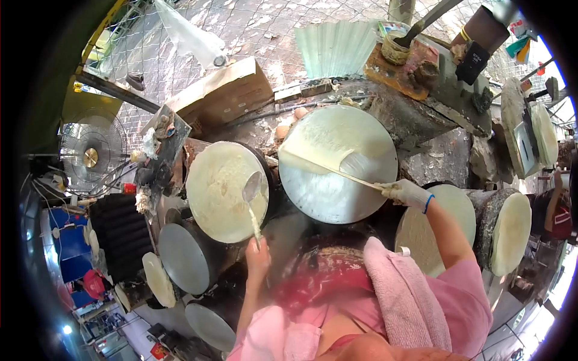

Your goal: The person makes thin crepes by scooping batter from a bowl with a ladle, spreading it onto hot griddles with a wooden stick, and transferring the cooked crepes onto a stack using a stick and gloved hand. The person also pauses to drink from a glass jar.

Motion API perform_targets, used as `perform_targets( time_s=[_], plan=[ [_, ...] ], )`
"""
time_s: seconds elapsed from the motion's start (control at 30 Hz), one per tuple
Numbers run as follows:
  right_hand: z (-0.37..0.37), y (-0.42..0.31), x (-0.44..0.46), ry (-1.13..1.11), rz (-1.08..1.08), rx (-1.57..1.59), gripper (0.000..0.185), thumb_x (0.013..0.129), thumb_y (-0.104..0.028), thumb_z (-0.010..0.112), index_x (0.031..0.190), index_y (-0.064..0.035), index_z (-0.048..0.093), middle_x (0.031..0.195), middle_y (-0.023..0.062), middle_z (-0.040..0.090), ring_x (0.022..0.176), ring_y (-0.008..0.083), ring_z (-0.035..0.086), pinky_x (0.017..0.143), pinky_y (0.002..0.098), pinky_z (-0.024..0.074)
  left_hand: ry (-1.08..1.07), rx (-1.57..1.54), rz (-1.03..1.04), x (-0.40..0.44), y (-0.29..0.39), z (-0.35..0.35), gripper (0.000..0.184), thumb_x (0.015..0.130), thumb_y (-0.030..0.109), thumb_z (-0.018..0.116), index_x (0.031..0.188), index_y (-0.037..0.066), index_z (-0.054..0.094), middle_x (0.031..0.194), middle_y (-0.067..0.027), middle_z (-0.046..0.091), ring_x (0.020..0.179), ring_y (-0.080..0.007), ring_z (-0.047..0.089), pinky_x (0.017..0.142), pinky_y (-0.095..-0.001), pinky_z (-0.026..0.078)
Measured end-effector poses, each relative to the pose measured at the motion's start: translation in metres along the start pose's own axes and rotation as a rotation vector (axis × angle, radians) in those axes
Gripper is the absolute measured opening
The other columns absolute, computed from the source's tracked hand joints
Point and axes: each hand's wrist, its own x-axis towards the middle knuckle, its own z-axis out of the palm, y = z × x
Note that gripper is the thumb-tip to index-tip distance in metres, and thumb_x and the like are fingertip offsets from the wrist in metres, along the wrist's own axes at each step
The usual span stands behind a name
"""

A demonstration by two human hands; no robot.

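Note:
My left hand is wrapped round the batter-coated handle of a ladle. The ladle's bowl rests over a round griddle covered with pale batter. In a white glove with a blue cuff, my right hand grips one end of a long thin stick. This stick slants across the middle round griddle, along the edge of a thin pale sheet. The sheet covers the griddle's far part; shiny metal shows on the near side.
More round griddles stand around, including a grey one at left and pale-topped ones at right. Behind are a cardboard box and a wire fence. A fan stands far left; a batter-smeared pot sits back right.

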Motion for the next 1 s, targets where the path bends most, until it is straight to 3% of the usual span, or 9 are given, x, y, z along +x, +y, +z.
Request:
perform_targets(
  time_s=[0.17,0.23,0.3,0.4,0.47,0.53,0.63,0.8,1.0],
  plan=[
    [-0.036,-0.026,0.028,0.274,-0.318,-0.305,0.041,0.091,-0.028,0.067,0.129,-0.0142,0.063,0.069,-0.0053,0.053,0.057,0.0050,0.042,0.052,0.0237,0.0369,0.022,0.092,-0.072,0.018,0.037,-0.001,0.026,0.095,0.021,0.054,0.082,-0.001,0.049,0.066,-0.0105,0.054,0.060,-0.0181,0.053,0.057,-0.0358,0.045],
    [-0.043,-0.011,0.045,0.171,-0.315,-0.389,0.041,0.090,-0.028,0.068,0.129,-0.0142,0.063,0.068,-0.0054,0.054,0.055,0.0050,0.040,0.050,0.0240,0.0349,0.056,0.243,0.124,0.043,0.038,0.006,0.025,0.095,0.020,0.054,0.083,-0.001,0.049,0.066,-0.0151,0.054,0.061,-0.0259,0.054,0.060,-0.0392,0.045],
    [-0.027,-0.022,0.020,-0.017,-0.054,-0.317,0.041,0.090,-0.027,0.068,0.129,-0.0133,0.063,0.070,-0.0055,0.056,0.055,0.0051,0.041,0.050,0.0238,0.0353,0.053,0.363,0.251,0.066,0.037,0.012,0.023,0.095,0.020,0.054,0.085,-0.001,0.050,0.069,-0.0197,0.055,0.064,-0.0339,0.056,0.062,-0.0426,0.046],
    [-0.023,-0.029,-0.028,0.019,0.066,-0.312,0.043,0.088,-0.028,0.070,0.127,-0.0116,0.064,0.073,-0.0037,0.060,0.057,0.0063,0.046,0.055,0.0228,0.0426,0.005,0.503,0.330,0.092,0.041,0.027,0.021,0.094,0.019,0.055,0.088,-0.001,0.051,0.074,-0.0252,0.057,0.071,-0.0436,0.058,0.063,-0.0475,0.045],
    [-0.044,-0.008,-0.017,0.147,-0.167,-0.234,0.046,0.087,-0.030,0.070,0.130,-0.0163,0.062,0.075,-0.0045,0.061,0.058,0.0058,0.047,0.055,0.0228,0.0424,-0.022,0.624,0.361,0.100,0.044,0.036,0.020,0.094,0.019,0.055,0.091,0.000,0.051,0.078,-0.0268,0.060,0.077,-0.0466,0.058,0.065,-0.0505,0.045],
    [-0.037,-0.031,-0.006,0.369,-0.273,-0.425,0.047,0.089,-0.028,0.068,0.133,-0.0127,0.059,0.077,-0.0048,0.061,0.060,0.0052,0.048,0.058,0.0217,0.0420,-0.057,0.784,0.431,0.104,0.049,0.041,0.018,0.094,0.019,0.055,0.093,0.001,0.051,0.081,-0.0264,0.062,0.079,-0.0457,0.061,0.067,-0.0527,0.048],
    [-0.041,-0.011,0.045,0.159,-0.395,-0.439,0.041,0.091,-0.025,0.066,0.128,-0.0094,0.063,0.067,-0.0058,0.053,0.057,0.0060,0.043,0.053,0.0237,0.0374,-0.107,0.914,0.479,0.097,0.049,0.037,0.017,0.094,0.019,0.053,0.094,0.002,0.051,0.081,-0.0255,0.063,0.077,-0.0453,0.063,0.067,-0.0528,0.050],
    [-0.009,0.010,0.010,-0.043,0.061,-0.218,0.035,0.090,-0.024,0.067,0.122,-0.0095,0.067,0.064,-0.0069,0.051,0.052,0.0045,0.039,0.047,0.0237,0.0314,-0.274,0.993,0.436,0.040,0.028,0.002,0.016,0.095,0.018,0.049,0.098,0.003,0.049,0.079,-0.0250,0.064,0.075,-0.0452,0.063,0.066,-0.0539,0.051],
    [0.068,0.065,-0.094,0.115,0.042,0.290,0.049,0.085,-0.017,0.068,0.133,-0.0107,0.058,0.066,-0.0055,0.051,0.053,0.0042,0.046,0.047,0.0207,0.0361,-0.514,0.762,0.313,-0.016,-0.001,0.017,0.019,0.095,0.021,0.052,0.100,0.005,0.045,0.076,-0.0290,0.061,0.077,-0.0492,0.060,0.066,-0.0578,0.047]
  ],
)
